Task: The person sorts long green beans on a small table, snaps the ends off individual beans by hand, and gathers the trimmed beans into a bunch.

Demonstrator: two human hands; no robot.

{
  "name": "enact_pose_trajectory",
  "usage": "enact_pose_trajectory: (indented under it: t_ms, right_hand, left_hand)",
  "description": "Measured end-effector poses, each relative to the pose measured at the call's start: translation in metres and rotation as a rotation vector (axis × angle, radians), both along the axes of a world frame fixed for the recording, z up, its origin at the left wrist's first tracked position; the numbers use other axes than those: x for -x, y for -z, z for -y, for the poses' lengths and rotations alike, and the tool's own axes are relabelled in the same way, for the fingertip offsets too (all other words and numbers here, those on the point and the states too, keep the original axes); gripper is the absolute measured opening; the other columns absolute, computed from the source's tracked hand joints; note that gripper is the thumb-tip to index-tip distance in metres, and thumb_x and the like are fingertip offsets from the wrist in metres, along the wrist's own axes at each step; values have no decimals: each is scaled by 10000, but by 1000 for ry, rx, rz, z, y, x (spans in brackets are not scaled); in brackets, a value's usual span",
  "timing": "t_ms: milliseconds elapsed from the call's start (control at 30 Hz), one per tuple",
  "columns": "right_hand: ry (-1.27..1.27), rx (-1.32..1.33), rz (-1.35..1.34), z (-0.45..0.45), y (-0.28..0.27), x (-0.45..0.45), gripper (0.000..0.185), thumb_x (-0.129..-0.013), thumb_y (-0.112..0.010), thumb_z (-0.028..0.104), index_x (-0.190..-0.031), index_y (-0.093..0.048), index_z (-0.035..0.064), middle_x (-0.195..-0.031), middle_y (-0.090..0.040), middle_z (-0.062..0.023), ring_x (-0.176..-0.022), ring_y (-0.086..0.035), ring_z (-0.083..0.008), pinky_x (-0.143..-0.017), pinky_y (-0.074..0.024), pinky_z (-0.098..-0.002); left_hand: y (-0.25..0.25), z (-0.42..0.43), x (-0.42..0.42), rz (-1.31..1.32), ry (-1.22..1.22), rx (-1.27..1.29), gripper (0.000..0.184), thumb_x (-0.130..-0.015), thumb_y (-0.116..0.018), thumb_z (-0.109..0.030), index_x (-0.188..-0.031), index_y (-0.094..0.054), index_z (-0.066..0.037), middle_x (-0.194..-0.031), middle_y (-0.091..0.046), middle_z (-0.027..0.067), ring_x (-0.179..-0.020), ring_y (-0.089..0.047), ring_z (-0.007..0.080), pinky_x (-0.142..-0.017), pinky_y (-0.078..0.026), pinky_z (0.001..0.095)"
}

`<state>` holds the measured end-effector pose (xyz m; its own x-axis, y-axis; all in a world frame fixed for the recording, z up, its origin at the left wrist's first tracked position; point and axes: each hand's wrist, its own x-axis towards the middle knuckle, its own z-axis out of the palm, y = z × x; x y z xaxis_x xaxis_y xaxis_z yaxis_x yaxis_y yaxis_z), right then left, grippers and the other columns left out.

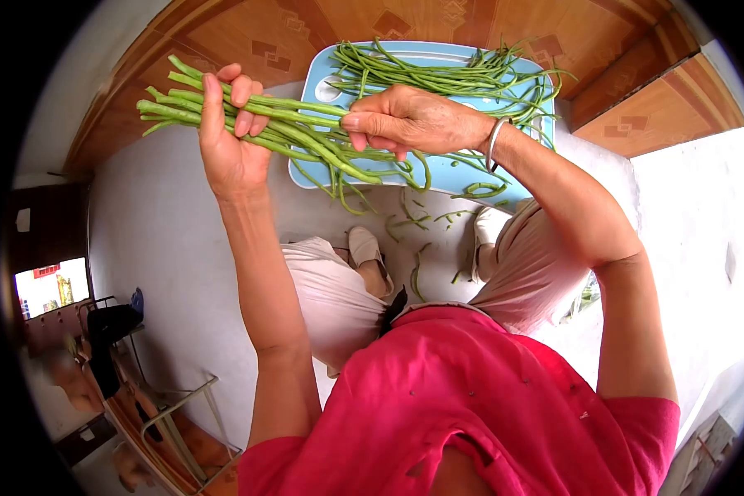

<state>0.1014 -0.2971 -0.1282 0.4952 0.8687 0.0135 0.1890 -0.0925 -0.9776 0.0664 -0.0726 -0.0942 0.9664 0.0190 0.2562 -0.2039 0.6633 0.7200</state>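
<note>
My left hand point(233, 145) is closed round a bunch of long green beans point(298, 136), whose cut ends stick out to the left of the fingers. At the right part of the bunch, my right hand point(413, 120) pinches some bean stalks between thumb and fingers, a bracelet on its wrist. Behind and under the hands stands a light blue table point(463, 176), with a pile of long thin beans point(422, 70) along its far side and looser, curled ones nearer its front edge.
Bean scraps point(417, 277) lie on the grey floor point(165, 248) between two shoes point(364, 245). Wooden panels point(223, 41) stand behind the table. At the lower left are a metal-framed chair point(211, 405) and part of another person point(112, 331).
</note>
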Motion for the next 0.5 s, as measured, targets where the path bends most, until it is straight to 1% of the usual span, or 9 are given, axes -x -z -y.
enact_pose_trajectory:
  t_ms: [67, 100, 200, 267, 300, 367, 400, 467, 500]
  right_hand:
    - [-100, 53, 92, 7, 21, -18, 459, -963, -433, 452, -835, -619, 52, -633, -492, 5, -571, -482, -89, -549, -432, -256]
    - [-123, 114, 46, 13, 25, -24, 389, -944, -489, 400, -834, -622, 52, -648, -524, 1, -620, -506, -97, -609, -441, -278]
    - [-225, 248, 121, 35, 62, -52, 309, -900, -545, 340, -841, -634, 50, -686, -591, -21, -668, -560, -127, -648, -461, -304]
    - [-167, 516, 187, 48, 84, -63, 197, -846, -558, 218, -842, -649, 43, -731, -648, -78, -752, -628, -207, -708, -484, -349]
    - [-138, 604, 358, 56, 106, -70, 186, -839, -546, 198, -837, -653, 46, -736, -650, -98, -766, -634, -243, -711, -490, -371]
    - [-80, 776, 705, 66, 150, -79, 175, -826, -522, 158, -825, -660, 52, -748, -654, -140, -795, -647, -315, -718, -502, -413]
    - [-15, 773, 710, 63, 156, -78, 171, -818, -515, 150, -809, -657, 53, -749, -650, -153, -784, -643, -335, -707, -504, -428]
    - [110, 760, 720, 56, 168, -75, 168, -801, -502, 133, -775, -649, 57, -751, -642, -180, -761, -635, -374, -686, -507, -459]
    - [153, 737, 754, 50, 175, -72, 174, -803, -511, 170, -742, -629, 58, -749, -636, -194, -714, -632, -379, -638, -509, -471]
  left_hand:
    - [-7, -16, 2, 31, -32, 84, 219, -996, -428, -213, -933, -506, -18, -704, -422, -11, -534, -284, 58, -462, -258, 197]
    - [-10, -24, 5, 46, -49, 127, 206, -993, -434, -201, -905, -497, -26, -697, -417, -10, -531, -280, 62, -461, -255, 199]
    - [-19, -45, 14, 101, 32, 359, 174, -977, -465, -180, -884, -496, -36, -667, -431, -13, -514, -279, 57, -456, -243, 211]
    - [-24, -64, 22, 138, 93, 497, 154, -966, -479, -164, -867, -490, -46, -644, -430, -12, -499, -271, 62, -450, -236, 216]
    - [-25, -68, 25, 156, 124, 567, 146, -961, -486, -156, -859, -487, -50, -633, -430, -11, -492, -267, 64, -447, -232, 218]
    - [-28, -67, 29, 178, 158, 625, 140, -957, -490, -151, -853, -487, -57, -615, -424, -14, -483, -259, 68, -444, -224, 222]
    - [-29, -67, 31, 190, 172, 654, 138, -955, -492, -149, -850, -487, -60, -605, -422, -15, -478, -255, 70, -443, -220, 225]
    - [-27, -63, 31, 169, 168, 634, 157, -964, -476, -161, -841, -485, -63, -593, -416, -16, -484, -249, 71, -445, -211, 230]
    - [-25, -62, 31, 155, 155, 619, 163, -967, -471, -166, -841, -484, -64, -591, -415, -16, -485, -246, 71, -445, -210, 231]
